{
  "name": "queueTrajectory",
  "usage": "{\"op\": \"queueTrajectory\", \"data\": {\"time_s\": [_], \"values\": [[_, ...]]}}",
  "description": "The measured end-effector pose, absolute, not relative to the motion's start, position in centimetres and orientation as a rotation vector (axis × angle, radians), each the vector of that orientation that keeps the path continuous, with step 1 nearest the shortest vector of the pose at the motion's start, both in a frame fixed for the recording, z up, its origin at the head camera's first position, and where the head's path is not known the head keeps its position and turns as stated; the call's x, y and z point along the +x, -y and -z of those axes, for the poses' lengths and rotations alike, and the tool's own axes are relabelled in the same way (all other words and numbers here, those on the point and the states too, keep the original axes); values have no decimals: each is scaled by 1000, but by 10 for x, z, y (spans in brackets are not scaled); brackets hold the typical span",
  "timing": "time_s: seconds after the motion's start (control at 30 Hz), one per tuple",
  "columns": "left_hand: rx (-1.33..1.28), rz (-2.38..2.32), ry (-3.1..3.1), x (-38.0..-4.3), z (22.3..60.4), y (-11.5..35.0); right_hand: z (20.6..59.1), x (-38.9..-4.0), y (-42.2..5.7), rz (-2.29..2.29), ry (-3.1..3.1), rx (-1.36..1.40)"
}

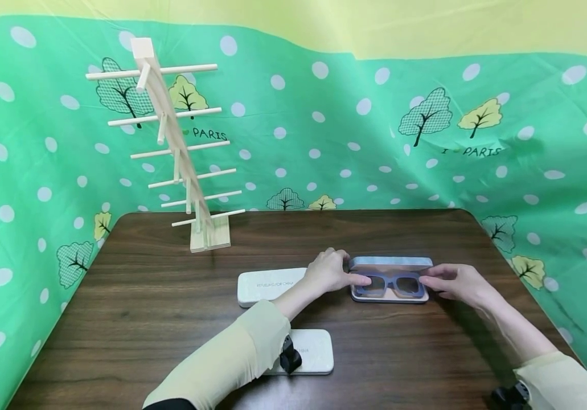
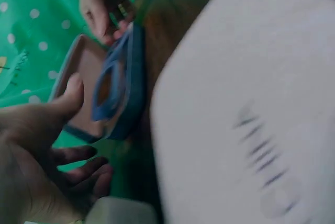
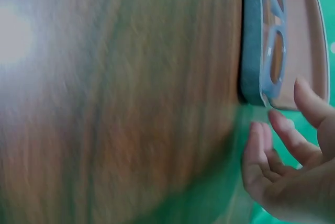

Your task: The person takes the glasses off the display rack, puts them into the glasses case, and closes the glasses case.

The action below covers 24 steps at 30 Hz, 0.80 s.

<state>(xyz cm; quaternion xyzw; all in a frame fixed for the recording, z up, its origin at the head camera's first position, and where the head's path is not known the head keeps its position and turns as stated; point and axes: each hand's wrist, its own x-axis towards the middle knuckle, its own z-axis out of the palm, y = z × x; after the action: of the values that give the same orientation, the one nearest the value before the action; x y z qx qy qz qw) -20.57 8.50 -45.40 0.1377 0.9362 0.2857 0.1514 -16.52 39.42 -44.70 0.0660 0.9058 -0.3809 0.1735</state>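
Note:
An opened glasses case [image 1: 390, 262] with a blue outside and pinkish lining lies at the right of the table, its lid raised at the back. Blue-framed sunglasses [image 1: 389, 279] with dark lenses rest inside. At the case's left end is my left hand [image 1: 326, 273], thumb stretched toward the frame and fingers behind the lid's corner. My right hand [image 1: 458, 283] is at the right end, fingertips close to the frame's corner. In the right wrist view its thumb and fingers [image 3: 309, 153] stand apart with nothing between them.
Left of the opened case lies a closed white case [image 1: 262, 283] with lettering, partly behind my left forearm. Another white case [image 1: 316, 352] lies nearer, partly under the left sleeve. A tall wooden rack [image 1: 175, 134] with several pegs stands at the back left. A green curtain hangs behind.

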Motion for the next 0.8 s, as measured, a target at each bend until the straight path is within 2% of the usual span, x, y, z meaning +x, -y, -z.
{"op": "queueTrajectory", "data": {"time_s": [0.23, 0.8], "values": [[484, -814, -2494, -222, 439, -72, 431, -172, -406, 1012, -2396, 77], [428, -840, -2357, -239, 438, -79, 413, -209, -409, 918, -2232, 12]]}}
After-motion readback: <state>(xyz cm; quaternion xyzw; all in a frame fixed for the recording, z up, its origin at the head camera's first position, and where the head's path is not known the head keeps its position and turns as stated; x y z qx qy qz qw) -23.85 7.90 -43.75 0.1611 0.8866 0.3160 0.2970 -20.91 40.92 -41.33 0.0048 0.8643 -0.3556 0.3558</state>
